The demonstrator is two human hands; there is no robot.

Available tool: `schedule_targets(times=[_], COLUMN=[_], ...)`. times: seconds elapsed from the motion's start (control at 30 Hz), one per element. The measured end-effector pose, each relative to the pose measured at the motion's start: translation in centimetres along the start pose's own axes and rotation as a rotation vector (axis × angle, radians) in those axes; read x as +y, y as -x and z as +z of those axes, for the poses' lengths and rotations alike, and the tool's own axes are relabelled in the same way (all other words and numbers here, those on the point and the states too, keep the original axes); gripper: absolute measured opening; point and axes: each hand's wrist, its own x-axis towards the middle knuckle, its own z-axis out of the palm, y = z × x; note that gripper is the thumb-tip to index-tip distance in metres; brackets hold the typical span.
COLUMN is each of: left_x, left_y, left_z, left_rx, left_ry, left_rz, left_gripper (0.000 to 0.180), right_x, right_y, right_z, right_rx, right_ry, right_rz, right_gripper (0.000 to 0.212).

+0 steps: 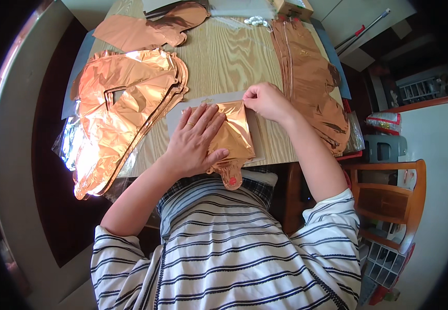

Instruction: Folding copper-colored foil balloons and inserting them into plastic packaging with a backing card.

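A folded rose-gold foil balloon (239, 134) lies on a grey card (224, 98) at the table's near edge, its rounded tab hanging over that edge. My left hand (195, 139) rests flat on the foil, fingers stretched out and a ring on one of them. At the far right corner of the folded foil, my right hand (268, 103) pinches with thumb and forefinger. The foil's corner seems to be between the fingertips, though they partly hide it. The left palm covers much of the foil's left side.
A pile of shiny foil balloons (126, 98) covers the table's left side, with more flat foil (141, 31) behind it. Another foil stack (309, 72) lies on the right. Small white pieces (256, 20) and a cardboard box (301, 9) are at the back. A wooden chair (418, 201) stands right.
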Motion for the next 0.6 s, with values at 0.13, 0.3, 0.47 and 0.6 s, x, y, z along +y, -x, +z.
schedule_targets(times=[0.13,0.3,0.47,0.6], left_x=[-0.1,-0.2,-0.4,-0.4], left_y=[0.2,0.2,0.4,0.6], left_z=[0.2,0.6,0.6,0.3], left_rx=[-0.012,0.011,0.012,0.015], left_ry=[-0.025,-0.035,-0.035,0.023], left_rz=[-0.009,0.005,0.016,-0.038], left_gripper=[0.078,0.078,0.077,0.075], right_x=[-1.4,-3.1,-0.5,0.2], right_y=[2.0,7.1,6.1,5.6], right_z=[0.4,4.2,5.4,5.5], right_rx=[0.326,0.276,0.168,0.165], right_ry=[0.227,0.417,0.587,0.618], right_rz=[-0.208,-0.599,-0.482,-0.49], right_gripper=[0.022,0.058,0.08,0.084])
